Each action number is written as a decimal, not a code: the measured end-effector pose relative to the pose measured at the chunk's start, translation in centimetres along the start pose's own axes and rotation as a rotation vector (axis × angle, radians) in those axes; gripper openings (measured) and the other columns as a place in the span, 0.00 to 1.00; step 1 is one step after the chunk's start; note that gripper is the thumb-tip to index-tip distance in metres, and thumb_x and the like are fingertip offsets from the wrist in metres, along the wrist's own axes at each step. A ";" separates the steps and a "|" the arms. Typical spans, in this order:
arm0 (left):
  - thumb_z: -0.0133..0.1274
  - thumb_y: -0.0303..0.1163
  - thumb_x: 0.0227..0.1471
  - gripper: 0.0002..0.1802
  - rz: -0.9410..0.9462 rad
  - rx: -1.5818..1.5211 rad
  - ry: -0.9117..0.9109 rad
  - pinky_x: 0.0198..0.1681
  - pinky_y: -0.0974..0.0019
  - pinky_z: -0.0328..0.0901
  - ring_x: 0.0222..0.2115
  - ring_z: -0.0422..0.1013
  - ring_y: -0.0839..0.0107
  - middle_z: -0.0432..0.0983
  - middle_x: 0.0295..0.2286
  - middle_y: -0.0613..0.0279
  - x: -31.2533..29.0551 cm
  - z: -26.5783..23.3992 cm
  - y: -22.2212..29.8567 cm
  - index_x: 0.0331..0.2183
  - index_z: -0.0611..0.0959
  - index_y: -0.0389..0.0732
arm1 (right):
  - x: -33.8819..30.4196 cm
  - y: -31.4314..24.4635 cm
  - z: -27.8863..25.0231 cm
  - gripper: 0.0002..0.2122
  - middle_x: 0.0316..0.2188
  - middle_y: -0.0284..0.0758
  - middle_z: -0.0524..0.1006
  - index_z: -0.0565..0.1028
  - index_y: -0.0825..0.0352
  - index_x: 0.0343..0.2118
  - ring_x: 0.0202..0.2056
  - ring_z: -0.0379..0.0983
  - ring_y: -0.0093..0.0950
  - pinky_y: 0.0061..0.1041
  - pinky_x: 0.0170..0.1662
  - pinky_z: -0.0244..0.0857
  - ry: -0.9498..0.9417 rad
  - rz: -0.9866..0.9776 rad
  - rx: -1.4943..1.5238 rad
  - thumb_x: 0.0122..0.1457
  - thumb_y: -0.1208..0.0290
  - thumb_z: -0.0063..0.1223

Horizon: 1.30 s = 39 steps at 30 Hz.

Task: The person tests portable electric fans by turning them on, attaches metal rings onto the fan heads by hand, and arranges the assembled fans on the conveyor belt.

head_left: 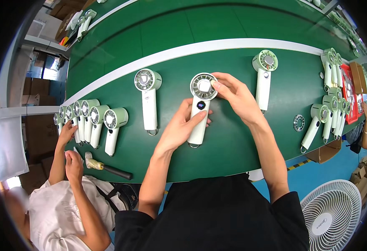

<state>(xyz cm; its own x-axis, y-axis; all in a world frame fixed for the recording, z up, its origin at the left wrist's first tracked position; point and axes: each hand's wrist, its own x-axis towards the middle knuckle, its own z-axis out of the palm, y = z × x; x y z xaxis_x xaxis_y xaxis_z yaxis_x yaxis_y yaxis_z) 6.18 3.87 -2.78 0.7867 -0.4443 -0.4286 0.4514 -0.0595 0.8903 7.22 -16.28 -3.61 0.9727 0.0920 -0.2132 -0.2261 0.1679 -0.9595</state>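
One broad green table [229, 146] with a smooth, faintly glossy top fills most of the view, crossed by a flat white strip [242, 43]. A co-worker in a soft, creased white shirt [62, 213] sits at the left, one hand touching a row of handheld fans [95, 129]. At lower right stands a floor fan [333, 215], its round cage made of curved white ribs. Near the right end lies a shallow red tray [352, 119] of small parts, beside more pale fans [332, 111]. The left hand [183, 123] curls round the ribbed white handle of a handheld fan [196, 108], thumb laid across the front; the right hand [235, 96] has thumb and forefinger drawn in on the rim of its round head. That fan is held over the middle of the table, between a left-lying fan [149, 100] and a right-lying fan [265, 79], both apart from it. A black-handled tool [117, 172] with a lumpy yellowish head lies at the near edge. Smallest is a slotted ring [303, 124]. Printed lettering marks the floor fan's hub; bluish characters, too small to read, glow on the held fan's dark round display [201, 105].
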 end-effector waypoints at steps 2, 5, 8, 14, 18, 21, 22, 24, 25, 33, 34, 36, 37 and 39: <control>0.49 0.27 0.63 0.20 0.047 -0.104 -0.097 0.44 0.64 0.73 0.38 0.76 0.68 0.78 0.42 0.51 -0.3 -0.4 0.0 0.53 0.65 0.33 | -0.1 -0.6 0.0 0.20 0.49 0.40 0.76 0.70 0.70 0.57 0.51 0.71 0.26 0.28 0.57 0.64 -0.044 0.008 -0.014 0.66 0.66 0.53; 0.51 0.29 0.62 0.22 0.015 -0.161 -0.137 0.44 0.65 0.72 0.40 0.76 0.68 0.77 0.44 0.51 -0.2 -1.2 -0.2 0.53 0.64 0.34 | -0.1 -0.7 0.0 0.20 0.49 0.40 0.76 0.70 0.70 0.57 0.52 0.71 0.27 0.28 0.57 0.64 -0.077 -0.009 -0.004 0.66 0.66 0.53; 0.52 0.28 0.62 0.22 0.004 -0.177 -0.139 0.45 0.64 0.72 0.41 0.76 0.68 0.77 0.45 0.50 -0.2 -1.4 -0.2 0.53 0.64 0.34 | 0.0 -0.7 0.3 0.20 0.50 0.41 0.75 0.70 0.70 0.57 0.52 0.71 0.27 0.28 0.57 0.64 -0.067 0.008 -0.017 0.66 0.66 0.53; 0.60 0.31 0.56 0.30 0.100 0.069 0.087 0.45 0.64 0.70 0.41 0.76 0.66 0.77 0.43 0.50 -0.2 -0.4 -1.2 0.53 0.64 0.33 | 0.7 -0.9 1.0 0.20 0.50 0.42 0.75 0.69 0.71 0.57 0.51 0.71 0.27 0.28 0.57 0.64 -0.062 -0.003 -0.049 0.66 0.66 0.52; 0.63 0.31 0.52 0.30 0.314 0.338 0.369 0.44 0.61 0.69 0.41 0.76 0.61 0.77 0.40 0.47 0.7 0.1 -1.9 0.49 0.65 0.31 | 1.3 0.1 1.6 0.19 0.50 0.42 0.75 0.69 0.71 0.57 0.51 0.72 0.28 0.28 0.57 0.65 -0.024 -0.017 -0.045 0.66 0.67 0.52; 0.61 0.32 0.54 0.26 0.354 0.589 0.530 0.43 0.54 0.67 0.40 0.73 0.51 0.75 0.38 0.43 1.3 -0.3 -2.0 0.48 0.67 0.31 | 0.2 0.0 1.4 0.18 0.51 0.43 0.75 0.70 0.72 0.55 0.51 0.74 0.28 0.27 0.56 0.66 0.111 -0.065 -0.128 0.67 0.68 0.51; 0.60 0.33 0.54 0.25 0.375 0.695 0.594 0.43 0.53 0.66 0.40 0.72 0.50 0.74 0.37 0.43 1.6 -0.7 -2.4 0.47 0.68 0.31 | -0.5 -0.2 1.0 0.18 0.51 0.43 0.75 0.70 0.72 0.55 0.51 0.74 0.28 0.27 0.56 0.66 0.101 -0.071 -0.126 0.67 0.68 0.51; 0.60 0.34 0.55 0.25 0.365 0.738 0.647 0.43 0.52 0.65 0.40 0.71 0.50 0.74 0.37 0.43 1.3 -1.2 -2.3 0.47 0.69 0.31 | -1.8 -0.7 0.4 0.17 0.50 0.42 0.76 0.70 0.72 0.54 0.49 0.75 0.29 0.27 0.56 0.66 0.139 -0.046 -0.138 0.67 0.68 0.51; 0.60 0.34 0.55 0.24 0.355 0.771 0.676 0.42 0.52 0.65 0.40 0.70 0.49 0.73 0.37 0.43 1.2 -1.4 -2.3 0.46 0.70 0.30 | -2.5 -0.9 0.3 0.15 0.48 0.41 0.77 0.72 0.72 0.52 0.46 0.76 0.28 0.27 0.55 0.66 0.169 -0.069 -0.121 0.67 0.69 0.51; 0.59 0.33 0.55 0.25 0.538 1.063 0.787 0.47 0.52 0.64 0.43 0.68 0.43 0.70 0.41 0.36 1.6 -1.7 -2.7 0.47 0.72 0.25 | -8.8 -0.8 -4.2 0.12 0.40 0.37 0.80 0.77 0.73 0.45 0.38 0.77 0.25 0.25 0.48 0.67 0.445 -0.112 -0.142 0.67 0.69 0.50; 0.58 0.32 0.55 0.24 0.622 1.160 0.789 0.49 0.49 0.63 0.43 0.68 0.41 0.69 0.43 0.36 1.8 -2.2 -3.3 0.47 0.72 0.25 | -9.6 -0.7 -5.0 0.12 0.40 0.37 0.80 0.77 0.73 0.45 0.38 0.77 0.25 0.25 0.48 0.67 0.500 -0.101 -0.159 0.67 0.69 0.50; 0.59 0.33 0.55 0.26 0.555 1.073 0.811 0.51 0.50 0.61 0.45 0.66 0.43 0.69 0.43 0.37 1.0 -2.2 -2.1 0.50 0.71 0.26 | -11.1 -0.9 -6.9 0.12 0.39 0.36 0.80 0.77 0.73 0.45 0.36 0.76 0.23 0.24 0.46 0.67 0.580 -0.181 -0.209 0.67 0.69 0.50; 0.60 0.33 0.55 0.27 0.475 1.115 0.875 0.51 0.51 0.60 0.45 0.66 0.46 0.69 0.43 0.39 0.2 -1.6 -1.4 0.50 0.71 0.26 | -11.9 -1.3 -8.2 0.11 0.37 0.35 0.80 0.78 0.73 0.44 0.33 0.73 0.19 0.21 0.43 0.66 0.689 -0.187 -0.246 0.67 0.69 0.51; 0.61 0.33 0.54 0.27 0.599 1.201 0.988 0.48 0.52 0.61 0.43 0.65 0.50 0.69 0.41 0.43 -0.8 -2.0 -1.1 0.50 0.72 0.29 | -14.1 -1.7 -11.1 0.11 0.36 0.34 0.80 0.78 0.73 0.43 0.32 0.72 0.18 0.20 0.40 0.66 0.908 -0.187 -0.322 0.66 0.69 0.52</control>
<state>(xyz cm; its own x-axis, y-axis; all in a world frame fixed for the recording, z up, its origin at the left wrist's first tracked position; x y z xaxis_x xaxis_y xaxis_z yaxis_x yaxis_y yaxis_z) 5.87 6.06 -3.74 0.8744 0.0141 0.4851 -0.1830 -0.9162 0.3565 -5.50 -28.75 -0.98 0.6924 -0.7213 0.0160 -0.1705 -0.1851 -0.9678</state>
